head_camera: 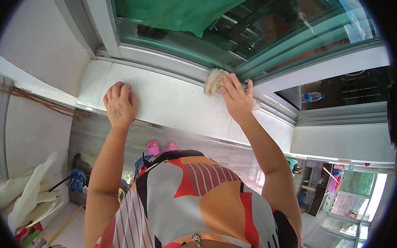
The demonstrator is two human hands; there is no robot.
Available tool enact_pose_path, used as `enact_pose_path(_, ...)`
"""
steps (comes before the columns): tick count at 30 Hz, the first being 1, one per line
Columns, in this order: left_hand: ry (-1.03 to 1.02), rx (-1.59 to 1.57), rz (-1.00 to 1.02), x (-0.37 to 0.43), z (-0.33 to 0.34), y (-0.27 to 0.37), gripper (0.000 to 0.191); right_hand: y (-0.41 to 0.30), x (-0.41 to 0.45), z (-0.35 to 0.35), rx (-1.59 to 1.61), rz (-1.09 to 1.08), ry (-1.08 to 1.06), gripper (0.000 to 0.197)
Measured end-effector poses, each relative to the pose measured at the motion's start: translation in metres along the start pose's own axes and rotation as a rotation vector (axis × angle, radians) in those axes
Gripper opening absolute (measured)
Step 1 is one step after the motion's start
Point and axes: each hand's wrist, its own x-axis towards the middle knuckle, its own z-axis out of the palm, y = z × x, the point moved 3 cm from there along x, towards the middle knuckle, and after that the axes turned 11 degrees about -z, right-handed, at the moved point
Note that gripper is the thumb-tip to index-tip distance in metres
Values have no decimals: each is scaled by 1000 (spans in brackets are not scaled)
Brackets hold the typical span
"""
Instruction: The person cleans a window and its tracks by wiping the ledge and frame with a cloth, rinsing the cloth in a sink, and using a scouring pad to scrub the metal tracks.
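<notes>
Before me runs a white tiled windowsill [171, 102] below a sliding window with a white frame. My left hand [119, 104] rests on the sill near its front edge, fingers curled, holding nothing that I can see. My right hand [238, 97] lies farther right with its fingers spread over a cream, shaggy cloth [216, 82], pressed against the lower window frame and track. Part of the cloth shows beyond each side of that hand; the rest is hidden under it. Behind the window glass [264, 31] hangs a green cloth [180, 11].
A plastic bottle [312, 97] lies beyond the opening at the right. Dry sticks [41, 99] stick out at the left end of the sill. Blue slippers [77, 180], a wooden stick [65, 224] and white sheeting [32, 197] are at the lower left. Pink slippers [153, 148] are on my feet.
</notes>
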Motion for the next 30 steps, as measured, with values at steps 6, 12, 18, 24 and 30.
enact_pose_path(6, -26, -16, -1, 4, 3, -5, 24, -61, 138, 41, 131, -177, 130, 34)
enact_pose_path(12, 13, 43, 10, -4, 20, -26, 23, -22, 37, 31, 139, -235, 35, 29)
enact_pose_path(18, 14, 35, 5, -9, 35, -29, 24, -13, 1, 15, 63, -196, -123, 36)
enact_pose_path(24, -12, 5, 62, -6, 27, -25, 31, -108, 175, 66, 319, -192, 39, 43)
enact_pose_path(30, 83, -456, 41, 39, 27, -75, 58, -125, 206, 69, 328, -208, 30, 41)
